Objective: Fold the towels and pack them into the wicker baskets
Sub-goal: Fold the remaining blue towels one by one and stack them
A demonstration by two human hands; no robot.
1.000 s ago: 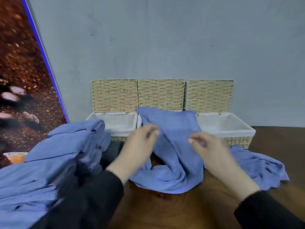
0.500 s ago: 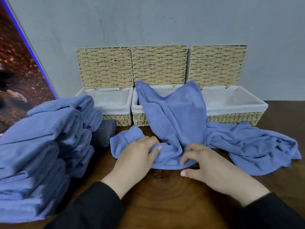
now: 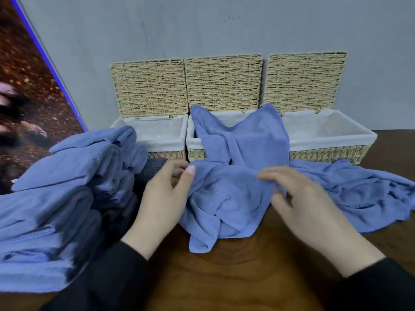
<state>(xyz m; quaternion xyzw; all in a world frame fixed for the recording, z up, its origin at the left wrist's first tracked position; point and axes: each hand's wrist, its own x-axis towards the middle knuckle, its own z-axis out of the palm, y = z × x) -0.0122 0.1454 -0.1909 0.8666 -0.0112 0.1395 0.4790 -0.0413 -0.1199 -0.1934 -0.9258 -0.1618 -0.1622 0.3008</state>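
Wooden table (image 3: 235, 277) before us, our left hand (image 3: 164, 198) and right hand (image 3: 307, 207) pinching a crumpled blue towel (image 3: 226, 198) in front of the middle basket (image 3: 196, 144).

Both hands out front in black sleeves. Left hand (image 3: 165, 194) pinches blue cloth between thumb and curled fingers. Right hand (image 3: 301, 205) lies palm down, fingers spread and bent, fingertips (image 3: 266, 176) gathering a fold.

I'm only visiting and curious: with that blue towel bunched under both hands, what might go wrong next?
The crumpled towel that the left hand and right hand pinch drapes over the middle basket, so pulling may drag the basket. It also overlaps the loose towel, which could come along. The leaning stack might topple if elbowed.
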